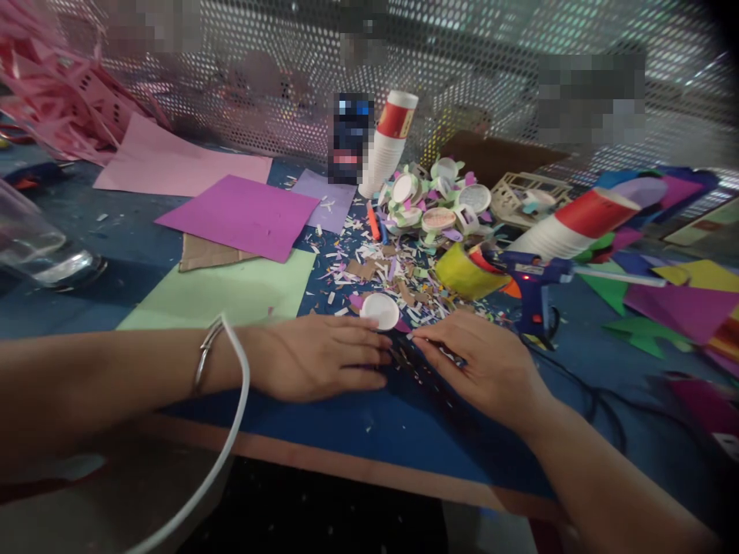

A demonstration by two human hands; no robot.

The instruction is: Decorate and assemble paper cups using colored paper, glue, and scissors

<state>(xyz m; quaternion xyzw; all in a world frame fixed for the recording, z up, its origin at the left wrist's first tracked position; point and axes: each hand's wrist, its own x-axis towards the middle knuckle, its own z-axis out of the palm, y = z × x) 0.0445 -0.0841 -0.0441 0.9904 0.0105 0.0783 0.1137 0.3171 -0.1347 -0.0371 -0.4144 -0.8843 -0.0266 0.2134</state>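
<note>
My left hand [323, 358] lies low on the blue table [358, 431] with its fingers together, pointing right. Its fingertips meet a dark speckled piece [424, 377] that lies between both hands. My index finger touches a small white paper cup bottom [379, 310]. From the right, my right hand [488, 365] has its fingertips pinched on the same dark piece. Much of that piece is hidden under the fingers and blurred. A metal bangle [203, 355] is on my left wrist, and a white cable [234, 415] crosses it.
Paper scraps [392, 273] litter the table beyond my hands. A yellow tape roll [465, 271] and a blue glue gun [534, 281] with its cord lie at the right. Stacked paper cups [386, 146], decorated cup flowers [433, 204], coloured sheets [239, 215] and a glass [35, 246] surround them.
</note>
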